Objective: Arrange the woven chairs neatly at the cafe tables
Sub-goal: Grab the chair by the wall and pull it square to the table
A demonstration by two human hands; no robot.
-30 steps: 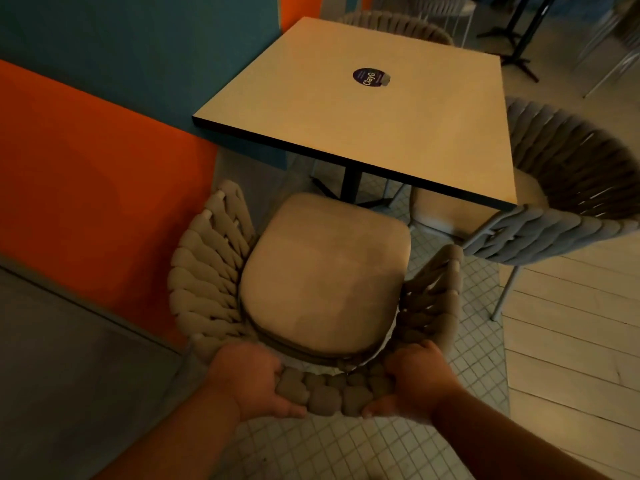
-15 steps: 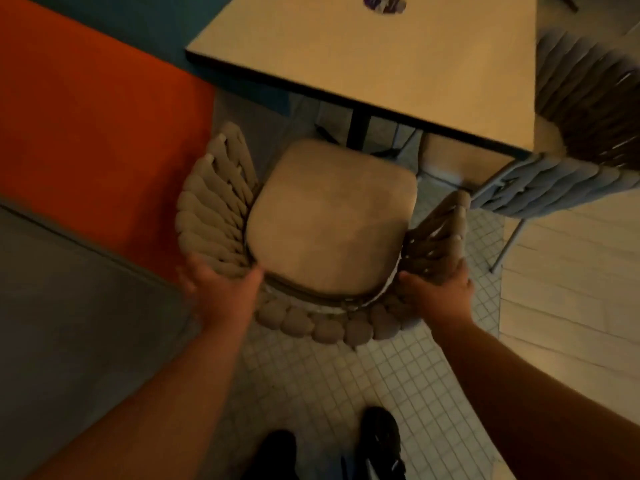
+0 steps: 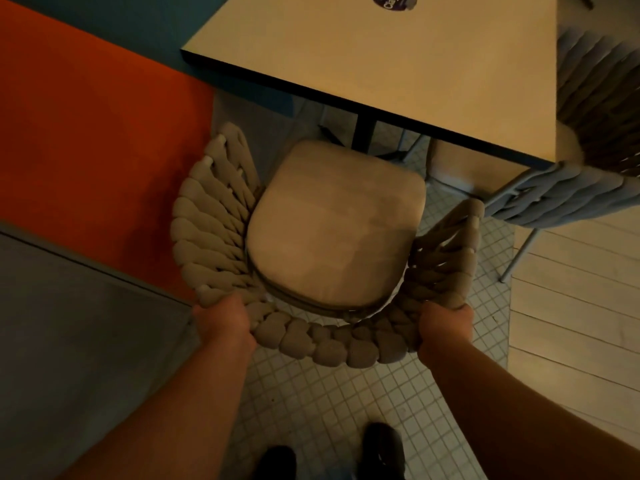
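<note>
**Item 1. Woven chair** [image 3: 325, 348]: beige, with a thick braided rim that curves round back and sides. It stands on the floor straight ahead of both hands, its open front facing the table. The front edge of its seat lies just at the table's near edge.

**Item 2. Seat cushion** [image 3: 332, 230]: tan and padded, lying inside the chair frame, ahead of and between the two hands.

**Item 3. Left hand** [image 3: 221, 320]: grasps the chair's rim at its rear left curve. The fingertips are hidden behind the weave.

**Item 4. Right hand** [image 3: 445, 327]: grasps the rim at the rear right curve, level with the left hand. The braided back spans the gap between them.

**Item 5. Table** [image 3: 381, 57]: square pale top with a dark edge on a black post, well beyond the hands. A round dark sticker [image 3: 394, 0] sits at its far edge.

**Item 6. Second woven chair** [image 3: 588, 109]: grey, ahead and to the right of the right hand, drawn up at the table's right side.

**Item 7. Orange wall** [image 3: 86, 133]: to the left of the left hand.

**Item 8. Tiled floor** [image 3: 329, 410]: small white squares beneath the hands and the chair.

**Item 9. Black shoes** [image 3: 382, 448]: below the forearms, behind the chair.
</note>
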